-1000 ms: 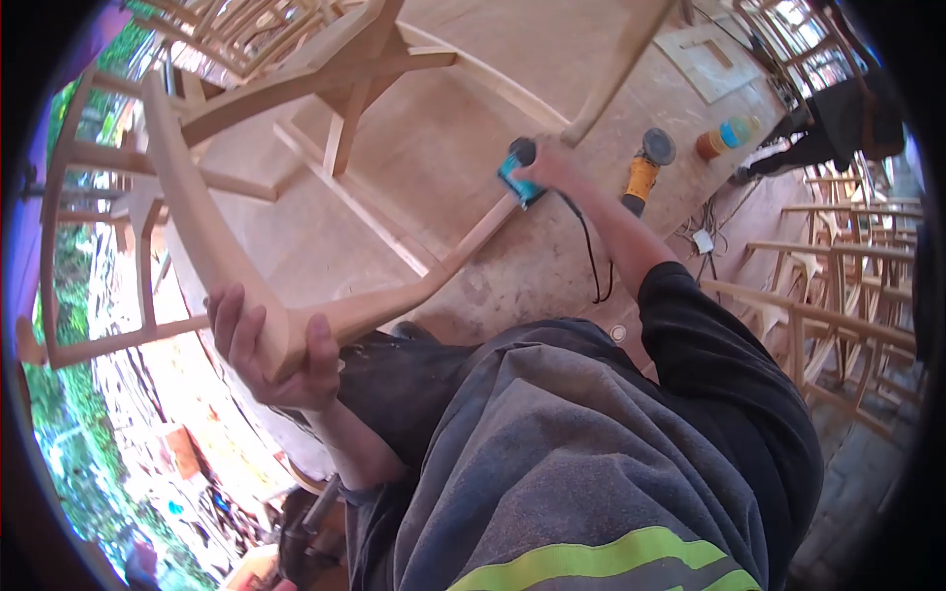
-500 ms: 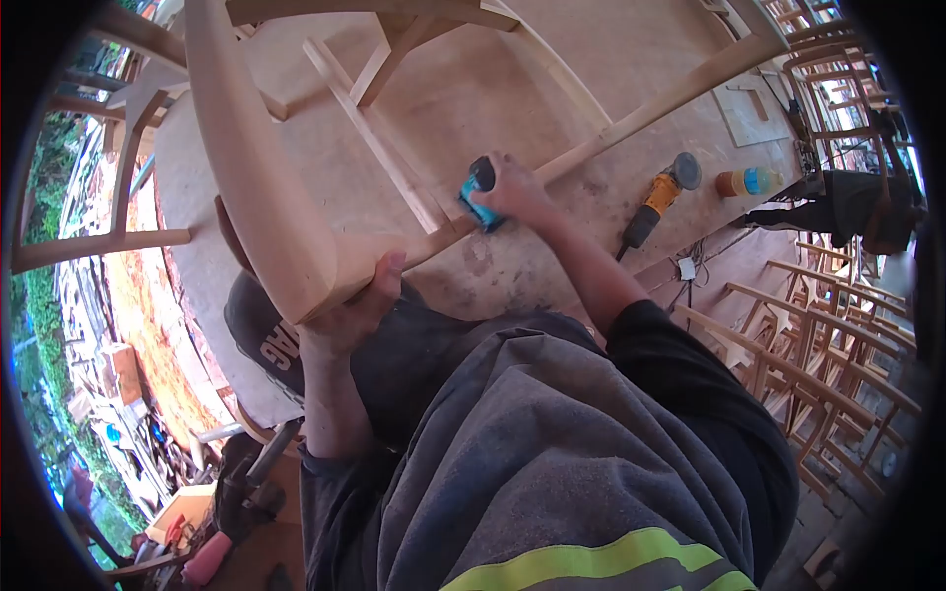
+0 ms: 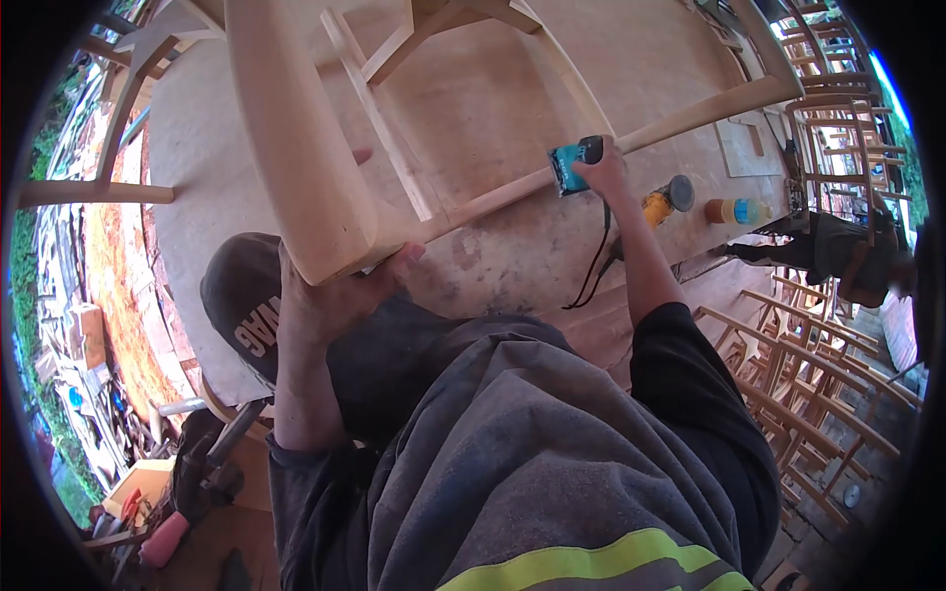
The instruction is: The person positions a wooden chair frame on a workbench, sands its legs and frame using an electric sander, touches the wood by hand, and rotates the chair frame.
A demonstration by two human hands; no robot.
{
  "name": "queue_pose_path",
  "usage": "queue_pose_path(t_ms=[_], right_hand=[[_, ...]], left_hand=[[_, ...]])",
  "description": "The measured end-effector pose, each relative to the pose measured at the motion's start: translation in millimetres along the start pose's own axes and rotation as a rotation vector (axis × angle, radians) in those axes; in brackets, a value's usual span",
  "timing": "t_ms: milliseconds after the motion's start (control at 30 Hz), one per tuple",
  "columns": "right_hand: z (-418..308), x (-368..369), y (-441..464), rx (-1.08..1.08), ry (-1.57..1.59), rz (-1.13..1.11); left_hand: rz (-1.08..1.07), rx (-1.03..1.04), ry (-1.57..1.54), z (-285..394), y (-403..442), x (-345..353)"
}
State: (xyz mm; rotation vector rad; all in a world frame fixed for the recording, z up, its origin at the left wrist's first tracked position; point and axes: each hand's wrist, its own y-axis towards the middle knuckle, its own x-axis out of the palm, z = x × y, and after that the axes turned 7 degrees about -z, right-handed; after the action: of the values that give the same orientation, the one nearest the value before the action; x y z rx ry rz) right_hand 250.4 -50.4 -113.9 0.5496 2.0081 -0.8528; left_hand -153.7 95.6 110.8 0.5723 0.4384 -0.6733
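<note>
My left hand (image 3: 340, 295) is wrapped around the lower corner of a pale wooden chair frame (image 3: 305, 177), whose thick curved member rises toward the top of the view. In my right hand (image 3: 611, 169) is a teal and black palm sander (image 3: 570, 169), gripped from its right side. The sander is at a long straight rail (image 3: 503, 200) of the same frame; whether its pad presses on the wood cannot be made out. A black cord (image 3: 600, 261) hangs down from the tool. Slimmer rails and a branched brace (image 3: 394, 49) span the frame beyond.
A yellow angle-grinder-shaped power tool (image 3: 657, 207) and a bottle (image 3: 734, 211) lie on the worktable (image 3: 473, 281). A dark cap with lettering (image 3: 241, 305) shows beside my left forearm. Wooden chair frames (image 3: 808, 384) crowd the right, near another person (image 3: 852, 236). More chair parts (image 3: 108, 194) stand left.
My right hand has carried the sander rightward and up along the rail, away from my left hand. The frame appears shifted slightly right in view; my left hand still grips its corner.
</note>
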Motion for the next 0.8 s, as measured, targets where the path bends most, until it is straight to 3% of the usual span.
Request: queue_pose_path(t_ms=[133, 167, 233, 300, 367, 667, 733, 800], right_hand=[[-14, 20, 11, -0.030, -0.066, 0.020], [-28, 24, 2, -0.036, -0.062, -0.069], [-69, 35, -30, -0.125, -0.076, -0.079], [-83, 67, -35, -0.249, 0.025, -0.179], [-119, 69, -65, -0.236, 0.060, -0.253], [-103, 71, -76, -0.182, 0.062, -0.130], [-103, 69, -70, -0.181, 0.059, -0.119], [-104, 67, -67, -0.185, 0.053, -0.102]], left_hand=[[-0.076, 0.001, -0.005, -1, -3, 3], [-0.075, -0.001, -0.005, -2, -5, 4], [-0.159, -0.217, -0.193, -6, -9, 4], [-0.191, -0.255, -0.185, -5, -8, 2], [-0.219, -0.287, -0.175, -2, -7, -2], [-0.340, -0.378, -0.132, -7, -9, -9], [-0.350, -0.475, -0.200, -4, -7, -10], [-0.349, -0.434, -0.179, -5, -6, -9]])
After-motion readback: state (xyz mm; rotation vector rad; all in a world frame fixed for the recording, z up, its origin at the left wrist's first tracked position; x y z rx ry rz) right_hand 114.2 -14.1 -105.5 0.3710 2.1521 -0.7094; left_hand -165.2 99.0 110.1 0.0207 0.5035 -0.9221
